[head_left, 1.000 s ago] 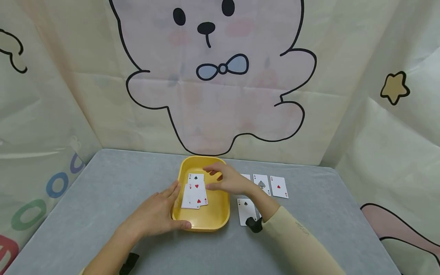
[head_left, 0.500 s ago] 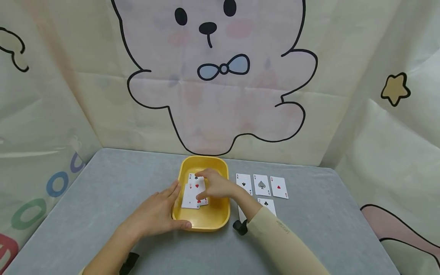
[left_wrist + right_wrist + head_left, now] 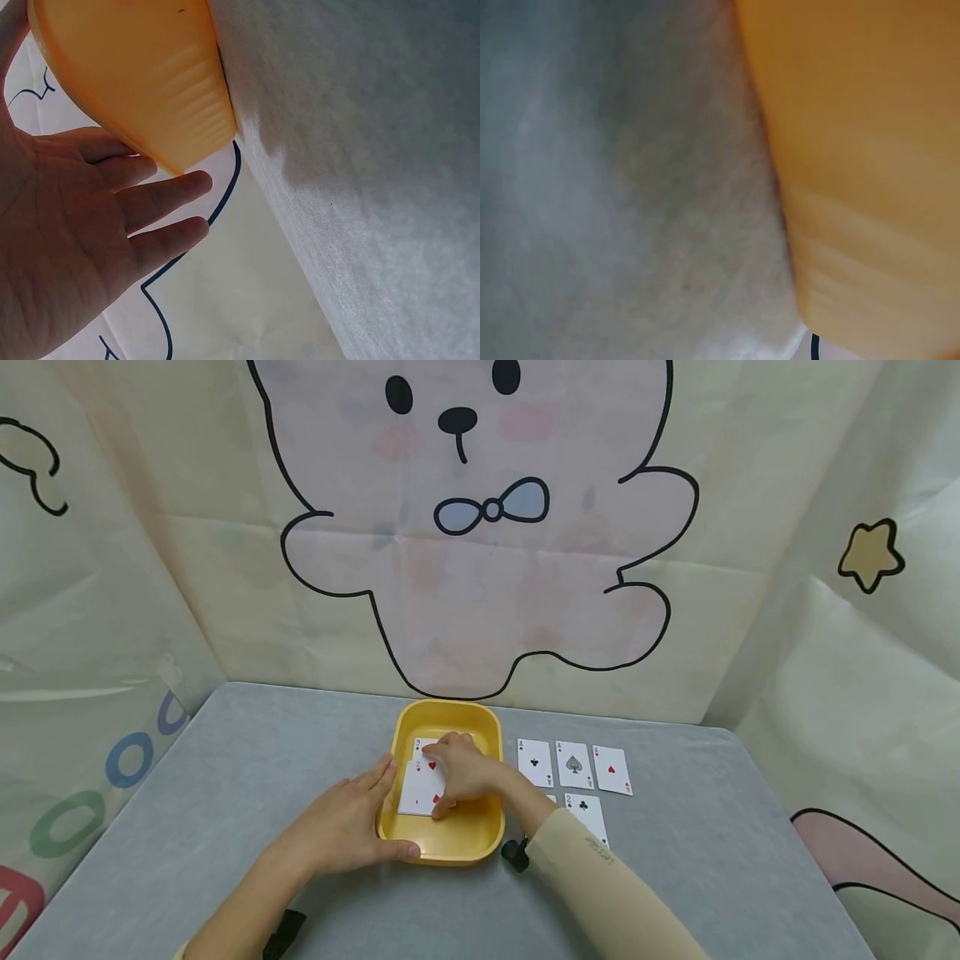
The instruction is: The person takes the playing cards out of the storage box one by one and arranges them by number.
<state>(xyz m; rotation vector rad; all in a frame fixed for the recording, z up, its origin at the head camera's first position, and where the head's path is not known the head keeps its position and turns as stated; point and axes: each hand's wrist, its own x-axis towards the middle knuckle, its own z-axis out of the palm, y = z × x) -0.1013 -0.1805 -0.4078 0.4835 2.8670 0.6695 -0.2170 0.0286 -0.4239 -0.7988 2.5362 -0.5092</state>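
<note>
**Both hands at the yellow tray, right hand on the cards**

Your left hand (image 3: 341, 827) rests against the near left side of the yellow tray (image 3: 465, 843), fingers straight along its wall and thumb laid along the front rim; it is relaxed and grasps nothing. The left wrist view shows the same: flat fingers (image 3: 161, 195) beside the tray's outer wall (image 3: 142, 75).

Your right hand (image 3: 461, 772) is inside the tray, fingers bent down onto the small pile of cards (image 3: 420, 787) lying there. The two of hearts is on top, with another card peeking out behind it. Your fingertips touch the pile's right edge, but you cannot tell from these views whether they pinch a card or only press on it. The right wrist view shows only blurred tray wall and grey cloth.

On the grey table (image 3: 225, 777), just right of the tray, three aces (image 3: 573, 766) lie in a row, face up. A two of clubs (image 3: 587, 814) lies below them, beside your right sleeve (image 3: 600, 893).
</note>
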